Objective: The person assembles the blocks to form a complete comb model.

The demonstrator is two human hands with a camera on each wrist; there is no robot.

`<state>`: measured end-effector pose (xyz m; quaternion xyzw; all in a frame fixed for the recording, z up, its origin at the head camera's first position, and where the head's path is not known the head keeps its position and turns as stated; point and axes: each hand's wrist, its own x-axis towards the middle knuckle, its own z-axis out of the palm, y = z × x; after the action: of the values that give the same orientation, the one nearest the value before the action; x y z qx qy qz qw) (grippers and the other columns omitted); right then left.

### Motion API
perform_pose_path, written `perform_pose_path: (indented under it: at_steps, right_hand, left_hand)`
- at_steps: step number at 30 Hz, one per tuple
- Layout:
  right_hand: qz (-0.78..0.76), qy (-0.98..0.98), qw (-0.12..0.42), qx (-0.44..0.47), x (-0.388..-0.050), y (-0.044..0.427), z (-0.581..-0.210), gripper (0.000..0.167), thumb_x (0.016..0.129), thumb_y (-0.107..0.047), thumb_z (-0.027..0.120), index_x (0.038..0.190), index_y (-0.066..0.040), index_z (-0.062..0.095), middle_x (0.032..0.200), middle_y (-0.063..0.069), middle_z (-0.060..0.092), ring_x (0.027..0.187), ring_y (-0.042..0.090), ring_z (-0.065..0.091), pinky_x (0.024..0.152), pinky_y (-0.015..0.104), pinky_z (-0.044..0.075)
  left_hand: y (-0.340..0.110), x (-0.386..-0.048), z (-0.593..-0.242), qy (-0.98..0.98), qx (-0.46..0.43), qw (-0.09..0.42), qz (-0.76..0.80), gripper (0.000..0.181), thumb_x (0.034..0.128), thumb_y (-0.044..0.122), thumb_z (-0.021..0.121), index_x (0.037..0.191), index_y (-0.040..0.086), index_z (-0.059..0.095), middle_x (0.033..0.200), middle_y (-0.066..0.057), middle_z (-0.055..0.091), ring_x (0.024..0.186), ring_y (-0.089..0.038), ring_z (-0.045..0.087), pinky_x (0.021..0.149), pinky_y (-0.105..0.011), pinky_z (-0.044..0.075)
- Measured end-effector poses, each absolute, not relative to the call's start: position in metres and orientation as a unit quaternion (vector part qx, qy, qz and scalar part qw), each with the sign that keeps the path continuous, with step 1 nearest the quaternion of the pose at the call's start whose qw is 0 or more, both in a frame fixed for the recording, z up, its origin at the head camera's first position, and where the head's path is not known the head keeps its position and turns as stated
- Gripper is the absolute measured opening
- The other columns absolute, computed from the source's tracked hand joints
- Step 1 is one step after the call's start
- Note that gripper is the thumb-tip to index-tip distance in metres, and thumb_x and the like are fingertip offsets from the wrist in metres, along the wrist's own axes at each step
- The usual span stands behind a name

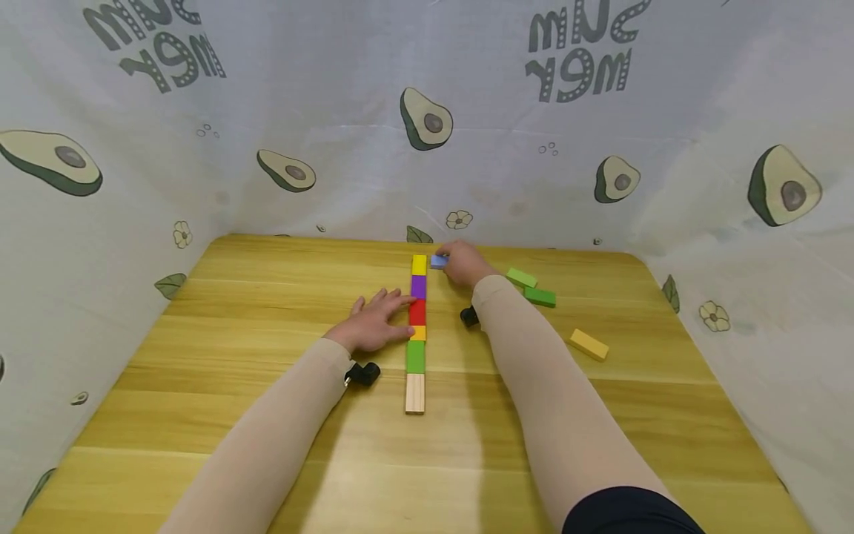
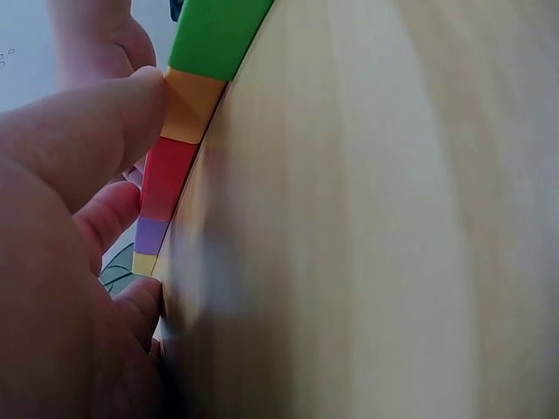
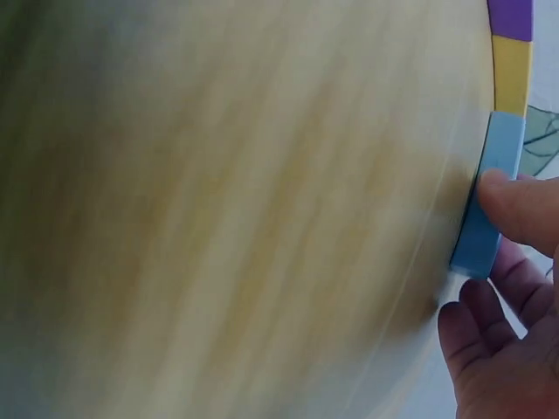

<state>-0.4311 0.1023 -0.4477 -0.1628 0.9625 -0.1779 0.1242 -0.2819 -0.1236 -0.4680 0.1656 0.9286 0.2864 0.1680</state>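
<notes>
A straight row of coloured blocks runs away from me on the table: plain wood [image 1: 415, 393], green [image 1: 416, 357], orange [image 1: 419, 334], red [image 1: 417, 313], purple [image 1: 418, 286] and yellow [image 1: 419, 265]. Spread along the row's left side, my left hand [image 1: 373, 324] touches the orange block with its thumb and the red one with a finger. At the far end, my right hand [image 1: 465, 264] pinches a blue block [image 3: 479, 236] between thumb and fingers. In the head view that block lies just right of the yellow one, mostly covered by the hand.
Right of my right forearm lie a light green block [image 1: 521, 278], a darker green block [image 1: 540, 297] and a yellow block [image 1: 589, 345]. A curtain [image 1: 347, 119] printed with avocados hangs behind the wooden table [image 1: 267, 297] and along its sides.
</notes>
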Motion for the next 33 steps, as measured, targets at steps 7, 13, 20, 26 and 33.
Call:
perform_pose_path:
  at_steps: [7, 13, 20, 26, 33]
  right_hand:
    - [-0.205, 0.958, 0.121, -0.159, -0.430, 0.109, -0.448, 0.046, 0.104, -0.008, 0.058, 0.150, -0.003, 0.056, 0.157, 0.019, 0.053, 0.145, 0.037, 0.048, 0.128, 0.049, 0.033]
    - [-0.209, 0.958, 0.124, -0.149, -0.430, 0.108, -0.450, 0.045, 0.105, -0.009, 0.059, 0.150, -0.004, 0.057, 0.157, 0.017, 0.053, 0.144, 0.035, 0.049, 0.127, 0.048, 0.034]
    - [-0.273, 0.944, 0.131, -0.127, -0.433, 0.115, -0.453, 0.050, 0.102, -0.008, 0.064, 0.151, -0.002, 0.055, 0.152, 0.019, 0.057, 0.133, 0.034, 0.054, 0.125, 0.047, 0.038]
    - [-0.302, 0.936, 0.138, -0.114, -0.434, 0.121, -0.454, 0.051, 0.101, -0.011, 0.067, 0.150, -0.004, 0.057, 0.150, 0.018, 0.058, 0.127, 0.033, 0.053, 0.123, 0.047, 0.040]
    - [-0.350, 0.921, 0.143, -0.089, -0.434, 0.124, -0.458, 0.049, 0.101, -0.010, 0.068, 0.149, -0.004, 0.058, 0.146, 0.018, 0.060, 0.123, 0.032, 0.053, 0.120, 0.045, 0.043]
  left_hand:
    - [-0.126, -0.282, -0.469, 0.929, 0.169, 0.164, 0.285, 0.071, 0.1025, 0.053, 0.061, 0.165, 0.034, 0.033, 0.179, -0.006, 0.014, 0.166, -0.033, 0.001, 0.130, -0.064, -0.007]
    - [-0.126, -0.283, -0.469, 0.929, 0.170, 0.164, 0.285, 0.071, 0.1025, 0.053, 0.061, 0.165, 0.035, 0.033, 0.179, -0.006, 0.014, 0.167, -0.033, 0.001, 0.130, -0.063, -0.007]
    - [-0.125, -0.284, -0.472, 0.931, 0.166, 0.166, 0.279, 0.071, 0.1023, 0.055, 0.060, 0.165, 0.036, 0.033, 0.179, -0.004, 0.014, 0.167, -0.031, 0.001, 0.130, -0.062, -0.007]
    - [-0.126, -0.284, -0.472, 0.931, 0.164, 0.165, 0.280, 0.071, 0.1022, 0.055, 0.060, 0.165, 0.036, 0.033, 0.179, -0.004, 0.014, 0.167, -0.031, 0.001, 0.130, -0.062, -0.008]
    - [-0.125, -0.284, -0.471, 0.930, 0.165, 0.167, 0.282, 0.071, 0.1023, 0.055, 0.060, 0.165, 0.037, 0.032, 0.179, -0.004, 0.014, 0.167, -0.031, 0.001, 0.131, -0.061, -0.008]
